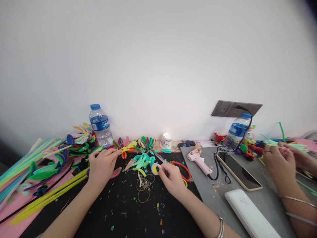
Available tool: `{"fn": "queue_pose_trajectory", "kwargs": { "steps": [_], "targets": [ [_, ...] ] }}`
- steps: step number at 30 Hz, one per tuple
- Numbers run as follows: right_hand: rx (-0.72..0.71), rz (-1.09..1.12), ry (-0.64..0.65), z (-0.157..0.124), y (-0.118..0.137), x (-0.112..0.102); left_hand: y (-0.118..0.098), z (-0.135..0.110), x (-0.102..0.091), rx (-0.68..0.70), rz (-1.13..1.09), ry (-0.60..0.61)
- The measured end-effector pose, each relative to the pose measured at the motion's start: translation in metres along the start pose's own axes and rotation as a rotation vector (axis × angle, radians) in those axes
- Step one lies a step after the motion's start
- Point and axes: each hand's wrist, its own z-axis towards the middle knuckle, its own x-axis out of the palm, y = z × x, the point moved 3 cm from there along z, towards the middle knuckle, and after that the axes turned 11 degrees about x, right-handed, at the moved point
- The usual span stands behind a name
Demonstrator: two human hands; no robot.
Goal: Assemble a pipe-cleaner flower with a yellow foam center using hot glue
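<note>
My left hand (104, 165) reaches to the back of the black mat, its fingertips closed at a yellow and red pipe-cleaner piece (125, 149). In my right hand (171, 178), thumb and fingers pinch a small round pipe-cleaner coil (156, 169), pink outside and yellow inside with a dark centre. Between my hands lie turquoise pipe-cleaner petals (142, 161) and thin elastic bands (145, 191). Scissors with orange-red handles (184, 170) rest partly behind my right hand. A multicoloured pipe-cleaner bundle (146, 143) sits near the wall, beside the yellow piece.
Long pipe cleaners (37, 162) crowd the left side. Water bottles (100, 125) and a paper cup (165, 141) stand along the wall. Rightward are a pink glue gun (200, 161) with its cord, a phone (239, 170), a white case (250, 211) and another person's hands (279, 162).
</note>
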Motion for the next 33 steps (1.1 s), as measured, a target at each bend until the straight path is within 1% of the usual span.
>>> {"fn": "queue_pose_trajectory", "kwargs": {
  "steps": [3,5,9,12,15,16,18,20,21,23,25,27,29,30,31,33],
  "targets": [
    [-0.007,0.010,-0.021,0.000,0.001,-0.002,-0.009,0.002,-0.011,0.121,-0.027,-0.111],
    [-0.004,0.008,-0.026,0.000,0.002,-0.002,-0.018,0.004,-0.019,0.184,-0.040,-0.132],
    [-0.004,0.001,-0.008,-0.002,0.005,-0.001,-0.040,0.007,-0.030,0.198,-0.123,-0.186],
    [-0.010,0.008,-0.029,-0.002,0.005,-0.002,-0.058,0.005,-0.023,0.234,-0.309,-0.048],
    [0.023,0.032,-0.101,-0.001,0.001,-0.005,-0.071,-0.002,-0.011,0.256,-0.441,0.095],
    [0.042,0.046,-0.125,0.000,-0.001,-0.007,-0.072,-0.004,-0.007,0.213,-0.461,0.140],
    [0.079,0.076,-0.155,0.001,-0.005,-0.009,-0.075,-0.007,0.001,0.173,-0.508,0.240],
    [0.103,0.101,-0.153,0.002,-0.007,-0.009,-0.076,-0.007,0.006,0.130,-0.538,0.295],
    [0.109,0.109,-0.141,0.002,-0.007,-0.009,-0.076,-0.007,0.006,0.110,-0.549,0.300],
    [0.108,0.119,-0.105,0.003,-0.006,-0.007,-0.077,-0.004,0.004,0.080,-0.578,0.273],
    [0.090,0.122,-0.069,0.002,-0.003,-0.006,-0.078,-0.001,-0.001,0.072,-0.629,0.214],
    [0.068,0.115,-0.034,0.001,0.000,-0.003,-0.079,0.000,-0.007,0.023,-0.711,0.148],
    [0.042,0.106,0.017,-0.001,0.004,-0.001,-0.081,-0.001,-0.008,-0.079,-0.856,0.134],
    [0.025,0.101,0.051,-0.003,0.007,0.001,-0.083,-0.003,-0.006,-0.143,-0.958,0.160],
    [0.003,0.095,0.086,-0.004,0.009,0.003,-0.085,-0.004,-0.004,-0.216,-1.064,0.159],
    [-0.047,0.075,0.140,-0.007,0.013,0.007,-0.090,-0.007,0.000,-0.310,-1.263,0.190]
  ]
}}
